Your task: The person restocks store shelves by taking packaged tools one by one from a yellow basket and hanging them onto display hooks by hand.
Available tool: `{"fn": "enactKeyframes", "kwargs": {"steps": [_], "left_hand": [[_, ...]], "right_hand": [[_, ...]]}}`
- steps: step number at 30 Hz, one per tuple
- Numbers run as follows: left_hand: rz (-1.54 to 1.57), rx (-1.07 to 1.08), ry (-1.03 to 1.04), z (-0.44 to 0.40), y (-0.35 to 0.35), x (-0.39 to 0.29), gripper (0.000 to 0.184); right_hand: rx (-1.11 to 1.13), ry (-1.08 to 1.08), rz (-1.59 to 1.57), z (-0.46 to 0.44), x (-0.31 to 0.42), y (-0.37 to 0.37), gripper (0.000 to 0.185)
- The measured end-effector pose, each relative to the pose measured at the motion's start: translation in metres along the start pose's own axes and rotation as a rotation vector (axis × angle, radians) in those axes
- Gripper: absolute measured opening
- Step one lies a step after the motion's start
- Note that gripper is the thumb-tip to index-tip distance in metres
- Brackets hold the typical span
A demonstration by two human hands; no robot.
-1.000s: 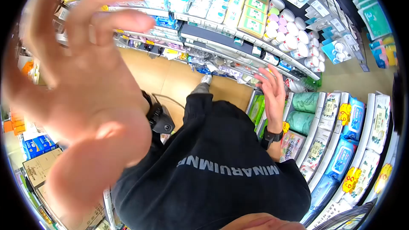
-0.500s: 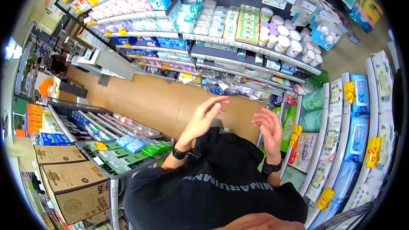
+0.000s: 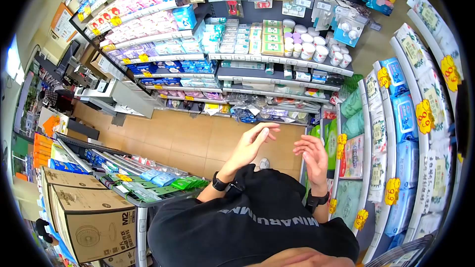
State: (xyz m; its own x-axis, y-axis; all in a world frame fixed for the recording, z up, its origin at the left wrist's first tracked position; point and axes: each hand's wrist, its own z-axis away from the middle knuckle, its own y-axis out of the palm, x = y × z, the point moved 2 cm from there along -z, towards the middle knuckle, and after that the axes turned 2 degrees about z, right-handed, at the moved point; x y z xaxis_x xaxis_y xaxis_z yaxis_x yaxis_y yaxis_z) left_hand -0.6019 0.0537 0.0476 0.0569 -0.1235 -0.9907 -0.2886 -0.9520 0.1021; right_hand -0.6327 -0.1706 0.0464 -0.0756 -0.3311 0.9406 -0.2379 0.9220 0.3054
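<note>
Both hands are raised in front of my chest, above the tiled aisle floor (image 3: 198,136). My left hand (image 3: 252,143) is empty, its fingers loosely curved and apart, pointing to the right. A dark band circles that wrist. My right hand (image 3: 312,158) is empty too, fingers bent a little and spread, palm towards the left hand. A dark watch (image 3: 316,200) sits on the right wrist. The two hands do not touch each other or any goods. Nearest to the right hand are green packs (image 3: 330,141) on the right-hand shelf.
Ahead, a long shelf unit (image 3: 277,60) carries packaged goods and white-lidded tubs (image 3: 308,49). Wipes packs (image 3: 405,116) with yellow price tags line the right shelves. At left stand a low rack with green packs (image 3: 190,183) and a fan carton (image 3: 99,232). A counter (image 3: 131,99) is beyond.
My view has shifted, so the front shelf sits slightly lower and to the left. A shoe tip shows more clearly below. Both hands stay raised and empty, the left slightly closer to the right.
</note>
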Motion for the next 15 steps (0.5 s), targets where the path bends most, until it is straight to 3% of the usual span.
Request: {"fn": "enactKeyframes", "kwargs": {"steps": [15], "left_hand": [[0.137,-0.063,-0.052,0.179,0.035,0.018,0.037]], "right_hand": [[-0.037,0.020,0.059,0.176,0.006,0.057,0.043]]}}
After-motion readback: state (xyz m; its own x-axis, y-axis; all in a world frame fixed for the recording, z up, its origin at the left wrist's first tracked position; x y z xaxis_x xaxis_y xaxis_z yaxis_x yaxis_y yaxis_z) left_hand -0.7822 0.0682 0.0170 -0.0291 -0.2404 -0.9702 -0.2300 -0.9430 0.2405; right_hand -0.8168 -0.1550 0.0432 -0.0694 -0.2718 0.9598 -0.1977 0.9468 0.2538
